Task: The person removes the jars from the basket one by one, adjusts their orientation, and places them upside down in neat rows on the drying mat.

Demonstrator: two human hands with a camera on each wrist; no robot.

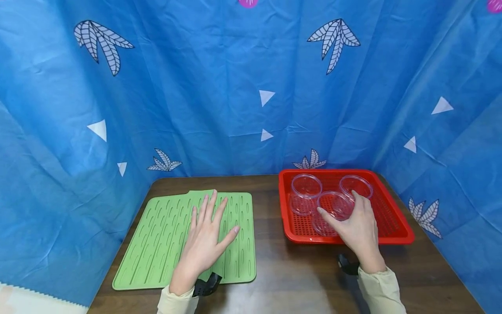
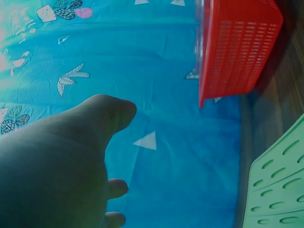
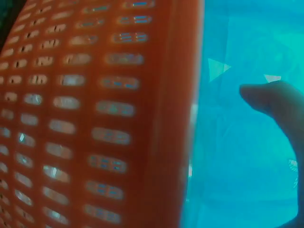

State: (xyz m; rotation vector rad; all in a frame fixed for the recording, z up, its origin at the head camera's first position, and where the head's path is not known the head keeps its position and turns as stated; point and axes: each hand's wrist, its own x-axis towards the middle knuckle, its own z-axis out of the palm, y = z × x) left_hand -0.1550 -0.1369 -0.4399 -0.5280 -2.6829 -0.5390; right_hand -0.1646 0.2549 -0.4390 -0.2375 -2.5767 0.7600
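Three clear round plastic tubs stand in a red basket point(image 1: 288, 226) on the right side of the table. One tub point(image 1: 306, 186) is at the back left, another tub point(image 1: 356, 185) at the back right, and the third tub point(image 1: 327, 218) nearest the front. Over the front tub my right hand point(image 1: 358, 226) reaches with thumb and fingers spread wide; whether they touch its rim I cannot tell. In the right wrist view the thumb point(image 3: 270, 97) is above the basket's edge. My left hand point(image 1: 204, 244) is spread flat-fingered over the green ridged mat point(image 1: 157, 244), holding nothing.
The brown wooden table point(image 1: 282, 274) shows between mat and basket. Blue patterned curtain point(image 1: 219, 109) surrounds the table at the back and sides. The basket's perforated wall point(image 3: 109, 109) rises close to the right wrist camera.
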